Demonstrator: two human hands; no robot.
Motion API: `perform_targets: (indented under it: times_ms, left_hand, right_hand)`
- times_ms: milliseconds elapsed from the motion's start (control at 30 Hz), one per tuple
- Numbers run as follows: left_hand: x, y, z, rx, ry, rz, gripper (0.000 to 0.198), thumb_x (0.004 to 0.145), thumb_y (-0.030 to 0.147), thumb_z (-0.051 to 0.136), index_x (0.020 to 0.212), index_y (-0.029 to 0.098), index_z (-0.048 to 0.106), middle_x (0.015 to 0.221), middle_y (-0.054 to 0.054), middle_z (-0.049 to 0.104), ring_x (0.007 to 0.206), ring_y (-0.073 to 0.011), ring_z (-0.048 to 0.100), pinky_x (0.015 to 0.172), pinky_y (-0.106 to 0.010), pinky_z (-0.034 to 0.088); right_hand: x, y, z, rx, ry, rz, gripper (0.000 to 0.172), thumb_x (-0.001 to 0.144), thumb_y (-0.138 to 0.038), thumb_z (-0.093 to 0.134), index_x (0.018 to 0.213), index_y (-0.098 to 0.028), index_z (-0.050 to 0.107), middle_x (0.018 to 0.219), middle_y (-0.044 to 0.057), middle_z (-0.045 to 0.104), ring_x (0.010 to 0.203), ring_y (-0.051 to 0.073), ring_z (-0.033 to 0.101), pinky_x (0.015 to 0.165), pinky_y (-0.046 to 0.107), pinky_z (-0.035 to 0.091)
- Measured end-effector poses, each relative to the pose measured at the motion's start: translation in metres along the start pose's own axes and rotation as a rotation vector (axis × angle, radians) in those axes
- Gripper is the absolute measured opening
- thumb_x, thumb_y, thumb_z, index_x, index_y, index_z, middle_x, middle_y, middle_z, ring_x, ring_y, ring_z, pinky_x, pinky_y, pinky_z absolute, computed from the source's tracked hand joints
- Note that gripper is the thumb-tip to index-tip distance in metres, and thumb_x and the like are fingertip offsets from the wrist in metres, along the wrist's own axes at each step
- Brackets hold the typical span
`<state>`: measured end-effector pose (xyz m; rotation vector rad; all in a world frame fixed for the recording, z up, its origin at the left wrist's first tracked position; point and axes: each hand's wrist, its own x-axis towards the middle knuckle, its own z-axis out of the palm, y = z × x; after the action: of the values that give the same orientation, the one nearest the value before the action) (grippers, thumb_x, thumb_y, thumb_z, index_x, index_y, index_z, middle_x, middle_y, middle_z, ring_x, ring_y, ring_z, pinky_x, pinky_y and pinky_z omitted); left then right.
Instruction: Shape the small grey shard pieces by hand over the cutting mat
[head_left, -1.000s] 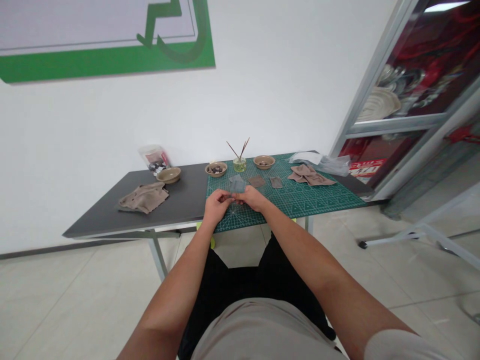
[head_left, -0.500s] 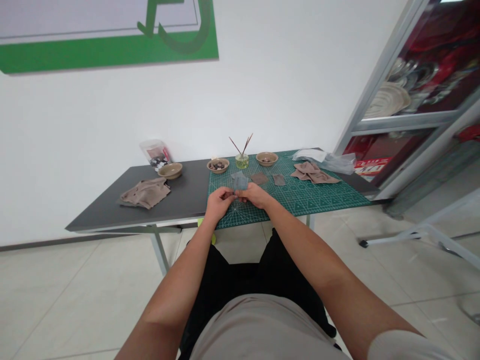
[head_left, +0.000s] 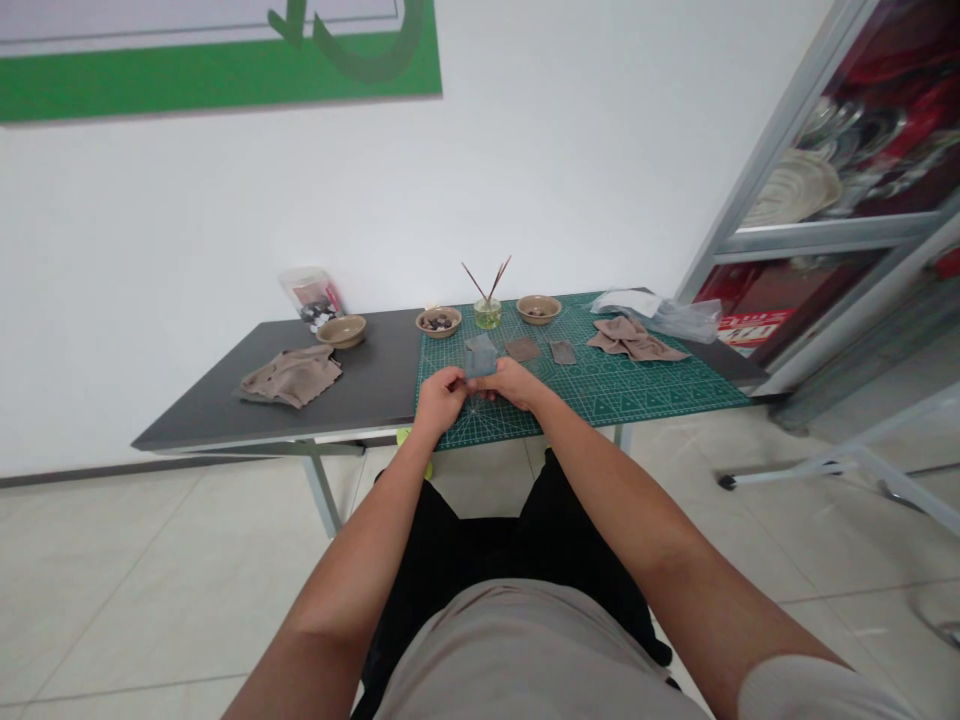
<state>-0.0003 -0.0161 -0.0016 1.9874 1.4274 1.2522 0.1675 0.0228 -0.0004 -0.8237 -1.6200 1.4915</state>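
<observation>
A small grey-blue piece of thin material (head_left: pixel 481 356), which looks like cloth, is held above the green cutting mat (head_left: pixel 637 390). My right hand (head_left: pixel 514 384) grips its lower right edge, thumb lying across it. At the lower left corner, my left hand (head_left: pixel 442 398) has its fingers pinched together, close to the right fingertips. Whatever lies between the fingertips is too small to make out. Just beyond my right hand, a brown square patch (head_left: pixel 523 348) and a smaller grey patch (head_left: pixel 562 352) lie flat on the mat.
Behind the hands stand a bowl of small dark pieces (head_left: pixel 438 321), a glass jar with thin sticks (head_left: pixel 487 315) and another bowl (head_left: pixel 538 309). Brown cloths (head_left: pixel 294 376) lie left, another cloth (head_left: pixel 636 340) right. A clear tub (head_left: pixel 311 298) and bowl (head_left: pixel 342 331) stand left.
The camera view has tilted slightly, so the table sits a little higher. Both hands keep hold of the grey-blue piece, with only slight finger movement.
</observation>
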Motion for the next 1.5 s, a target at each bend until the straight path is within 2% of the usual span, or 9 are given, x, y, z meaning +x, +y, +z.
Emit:
perform_targets:
  times_ms: [167, 433, 733, 933, 1033, 1133, 1267, 1400, 1500]
  left_hand:
    - [0.001, 0.000, -0.001, -0.139, 0.007, -0.069, 0.006, 0.071, 0.021, 0.061, 0.076, 0.019, 0.064, 0.065, 0.003, 0.057, 0.062, -0.0128, 0.050, 0.064, -0.026, 0.041]
    - [-0.001, -0.001, 0.001, 0.061, 0.009, 0.057, 0.012, 0.072, 0.017, 0.054, 0.060, 0.019, 0.052, 0.062, 0.002, 0.053, 0.066, -0.0138, 0.049, 0.065, -0.026, 0.039]
    - [0.003, -0.006, -0.001, -0.230, 0.060, -0.067, 0.012, 0.067, 0.024, 0.068, 0.077, 0.019, 0.070, 0.068, 0.002, 0.064, 0.064, -0.0127, 0.054, 0.065, -0.026, 0.044]
    - [0.006, -0.010, 0.000, -0.433, 0.218, -0.102, 0.016, 0.069, 0.029, 0.072, 0.078, 0.018, 0.065, 0.072, 0.001, 0.066, 0.063, -0.0125, 0.060, 0.066, -0.027, 0.050]
    - [0.007, -0.012, 0.002, -0.584, 0.272, -0.106, 0.024, 0.070, 0.031, 0.073, 0.086, 0.018, 0.061, 0.071, 0.002, 0.065, 0.063, -0.0124, 0.061, 0.064, -0.028, 0.054]
    - [0.008, -0.015, 0.003, -0.597, 0.279, -0.093, 0.027, 0.073, 0.032, 0.071, 0.094, 0.019, 0.061, 0.070, 0.002, 0.065, 0.065, -0.0129, 0.063, 0.064, -0.028, 0.055]
    - [0.010, -0.022, 0.005, -0.537, 0.288, -0.094, 0.020, 0.077, 0.032, 0.067, 0.091, 0.018, 0.066, 0.075, 0.000, 0.067, 0.067, -0.0130, 0.064, 0.067, -0.029, 0.056]
    - [0.010, -0.025, 0.005, -0.504, 0.272, -0.096, 0.020, 0.076, 0.028, 0.066, 0.094, 0.018, 0.068, 0.078, -0.001, 0.067, 0.070, -0.0139, 0.065, 0.073, -0.031, 0.056]
    - [0.009, -0.023, 0.004, -0.479, 0.267, -0.084, 0.024, 0.073, 0.023, 0.068, 0.096, 0.018, 0.070, 0.072, 0.002, 0.063, 0.070, -0.0136, 0.065, 0.076, -0.031, 0.055]
  right_hand:
    - [0.001, 0.002, -0.004, 0.082, -0.043, 0.013, 0.043, 0.055, -0.050, 0.084, 0.070, -0.013, 0.067, 0.060, 0.001, 0.063, 0.054, 0.011, 0.056, 0.047, 0.021, 0.039]
    - [0.000, 0.001, 0.000, -0.042, -0.041, -0.030, 0.037, 0.061, -0.045, 0.084, 0.069, -0.013, 0.067, 0.061, 0.001, 0.063, 0.053, 0.011, 0.054, 0.048, 0.022, 0.041]
    - [-0.001, 0.007, -0.006, 0.133, -0.093, -0.009, 0.045, 0.058, -0.052, 0.084, 0.076, -0.013, 0.071, 0.070, 0.006, 0.070, 0.061, 0.015, 0.063, 0.056, 0.025, 0.048]
    - [0.000, 0.009, -0.003, 0.101, 0.124, -0.027, 0.030, 0.074, -0.044, 0.074, 0.083, -0.015, 0.070, 0.076, 0.008, 0.072, 0.062, 0.016, 0.064, 0.057, 0.028, 0.049]
    - [-0.001, 0.008, -0.002, -0.135, 0.311, -0.070, 0.022, 0.088, -0.033, 0.059, 0.097, -0.017, 0.071, 0.092, 0.010, 0.074, 0.076, 0.019, 0.067, 0.070, 0.033, 0.052]
    - [-0.009, 0.003, -0.001, -0.625, 0.406, -0.185, 0.029, 0.089, -0.017, 0.052, 0.113, -0.018, 0.069, 0.117, 0.010, 0.070, 0.107, 0.025, 0.062, 0.094, 0.043, 0.045]
    - [-0.027, -0.002, 0.005, -1.088, 0.338, -0.135, 0.051, 0.087, -0.015, 0.053, 0.137, -0.022, 0.055, 0.142, 0.011, 0.054, 0.124, 0.034, 0.045, 0.099, 0.054, 0.037]
    - [-0.041, -0.005, 0.010, -1.140, 0.230, -0.144, 0.058, 0.082, -0.025, 0.063, 0.140, -0.030, 0.053, 0.145, 0.007, 0.049, 0.124, 0.035, 0.043, 0.096, 0.053, 0.039]
    - [-0.047, -0.004, 0.010, -1.114, 0.154, -0.203, 0.043, 0.081, -0.030, 0.066, 0.124, -0.026, 0.066, 0.134, 0.008, 0.057, 0.118, 0.030, 0.048, 0.098, 0.047, 0.039]
